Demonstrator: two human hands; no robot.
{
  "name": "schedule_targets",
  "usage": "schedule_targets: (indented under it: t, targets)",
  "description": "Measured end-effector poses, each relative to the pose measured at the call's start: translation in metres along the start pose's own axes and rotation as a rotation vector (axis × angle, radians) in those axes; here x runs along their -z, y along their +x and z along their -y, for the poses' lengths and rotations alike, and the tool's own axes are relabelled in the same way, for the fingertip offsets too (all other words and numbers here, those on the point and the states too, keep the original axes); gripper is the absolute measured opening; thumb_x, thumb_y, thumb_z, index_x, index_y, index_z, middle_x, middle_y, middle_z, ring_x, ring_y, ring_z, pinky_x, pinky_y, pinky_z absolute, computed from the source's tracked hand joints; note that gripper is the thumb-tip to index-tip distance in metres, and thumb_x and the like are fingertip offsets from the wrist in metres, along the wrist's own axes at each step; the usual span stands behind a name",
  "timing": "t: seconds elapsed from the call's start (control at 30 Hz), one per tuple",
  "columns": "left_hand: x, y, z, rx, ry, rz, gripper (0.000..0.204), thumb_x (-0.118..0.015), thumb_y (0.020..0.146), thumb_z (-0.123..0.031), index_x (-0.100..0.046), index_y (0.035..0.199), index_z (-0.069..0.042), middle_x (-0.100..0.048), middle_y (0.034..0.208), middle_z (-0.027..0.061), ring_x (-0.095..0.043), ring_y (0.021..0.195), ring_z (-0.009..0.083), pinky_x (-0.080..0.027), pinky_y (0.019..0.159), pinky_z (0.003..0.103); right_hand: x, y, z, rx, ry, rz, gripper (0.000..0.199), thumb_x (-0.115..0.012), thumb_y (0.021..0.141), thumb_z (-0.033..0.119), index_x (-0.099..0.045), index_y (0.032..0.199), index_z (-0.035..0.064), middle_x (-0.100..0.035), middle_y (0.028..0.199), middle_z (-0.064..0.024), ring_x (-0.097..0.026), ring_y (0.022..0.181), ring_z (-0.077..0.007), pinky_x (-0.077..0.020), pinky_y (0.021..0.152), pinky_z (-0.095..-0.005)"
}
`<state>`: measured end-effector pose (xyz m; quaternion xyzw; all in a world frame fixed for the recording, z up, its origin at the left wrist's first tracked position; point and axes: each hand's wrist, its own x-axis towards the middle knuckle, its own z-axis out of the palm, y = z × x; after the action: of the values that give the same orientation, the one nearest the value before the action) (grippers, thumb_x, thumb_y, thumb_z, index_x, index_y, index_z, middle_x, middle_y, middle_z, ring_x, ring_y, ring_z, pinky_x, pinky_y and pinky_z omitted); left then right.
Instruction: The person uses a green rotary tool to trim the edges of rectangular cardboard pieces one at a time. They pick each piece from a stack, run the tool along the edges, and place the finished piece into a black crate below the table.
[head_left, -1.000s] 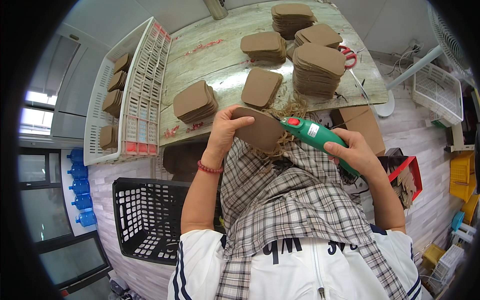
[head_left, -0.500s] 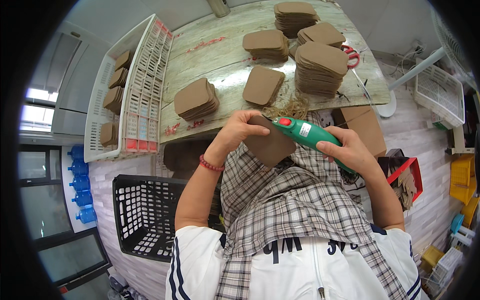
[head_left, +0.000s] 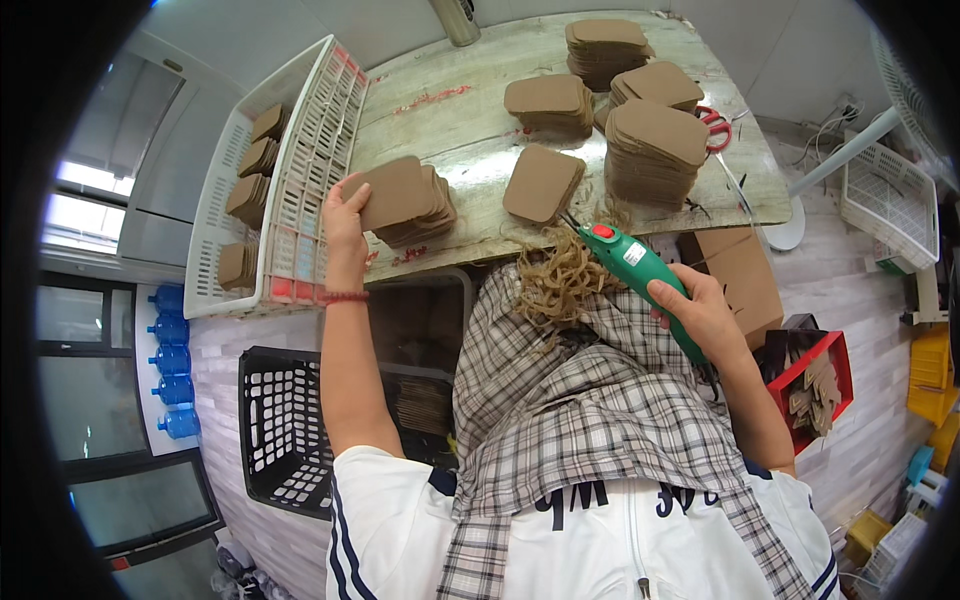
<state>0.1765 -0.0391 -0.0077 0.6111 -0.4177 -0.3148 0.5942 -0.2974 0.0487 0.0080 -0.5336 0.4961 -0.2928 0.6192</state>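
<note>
Left hand (head_left: 343,215) sat upper left of centre, fingers closed on the edge of a brown cardboard piece (head_left: 397,192), holding it flat over the small stack (head_left: 425,215) on the tabletop (head_left: 460,110). Piece lay directly right of that hand, long axis roughly left-right in frame, touching or just above the stack; couldn't tell which. Right hand (head_left: 700,310) was right of centre, well apart from the piece, wrapped fully around a green handheld cutter (head_left: 640,275), its red-buttoned tip pointing up-left toward a tangle of trimmed shavings (head_left: 560,280) on the checked apron (head_left: 600,400). Left hand was clearly nearer. White slotted crate (head_left: 300,180) stood just left of it.
</note>
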Motion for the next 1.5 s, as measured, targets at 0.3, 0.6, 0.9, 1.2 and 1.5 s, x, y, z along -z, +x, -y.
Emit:
schedule_targets:
  t: [0.3, 0.6, 0.9, 1.2, 1.5]
  targets:
    - [-0.096, -0.051, -0.021, -0.938, 1.198, -0.281, 0.039, -0.057, 0.076, -0.001, -0.063, 0.113, -0.011, -0.047, 0.132, 0.0122, -0.035, 0.130, 0.0325, -0.023, 0.108, 0.050, 0.002, -0.009, -0.010, -0.030, 0.024, -0.091, 0.034, -0.065, 0.088, 0.029, -0.062, 0.101, -0.0021, -0.058, 0.072, -0.0023, -0.054, 0.062, -0.0079, -0.0458, 0.057, -0.0239]
    - [-0.050, -0.081, -0.001, -1.042, 1.097, 0.256, 0.036, -0.057, 0.071, 0.006, -0.070, 0.098, -0.014, -0.044, 0.138, 0.0091, -0.039, 0.129, 0.0297, -0.030, 0.107, 0.044, 0.003, -0.009, -0.016, -0.016, 0.017, -0.094, 0.033, -0.065, 0.088, 0.029, -0.062, 0.099, -0.0017, -0.058, 0.070, -0.0018, -0.054, 0.060, -0.0073, -0.0444, 0.056, -0.0232]
    - [-0.069, -0.098, -0.021, -1.215, 0.909, 0.296, 0.012, -0.066, 0.070, 0.000, -0.067, 0.078, -0.009, -0.063, 0.108, 0.0062, -0.055, 0.110, 0.0258, -0.044, 0.094, 0.041, -0.003, -0.015, -0.018, -0.007, 0.010, -0.109, 0.031, -0.065, 0.088, 0.029, -0.062, 0.096, -0.0015, -0.057, 0.069, -0.0013, -0.052, 0.059, -0.0067, -0.0430, 0.055, -0.0225]
    - [-0.145, -0.105, 0.024, -0.407, 0.659, 0.202, 0.034, -0.061, 0.086, -0.019, -0.060, 0.113, 0.001, -0.053, 0.124, 0.0189, -0.047, 0.118, 0.0333, -0.037, 0.098, 0.043, 0.001, -0.011, -0.019, -0.004, 0.038, -0.178, 0.029, -0.065, 0.088, 0.028, -0.062, 0.096, -0.0003, -0.057, 0.068, -0.0008, -0.052, 0.058, -0.0066, -0.0428, 0.054, -0.0224]
    - [-0.196, -0.098, 0.057, -0.357, 0.844, 0.001, 0.051, -0.070, 0.078, -0.027, -0.056, 0.116, 0.004, -0.041, 0.136, 0.0234, -0.025, 0.135, 0.0381, -0.020, 0.109, 0.051, -0.003, -0.009, -0.019, -0.012, 0.013, -0.168, 0.029, -0.066, 0.088, 0.028, -0.062, 0.095, -0.0004, -0.057, 0.069, -0.0007, -0.052, 0.058, -0.0064, -0.0430, 0.054, -0.0227]
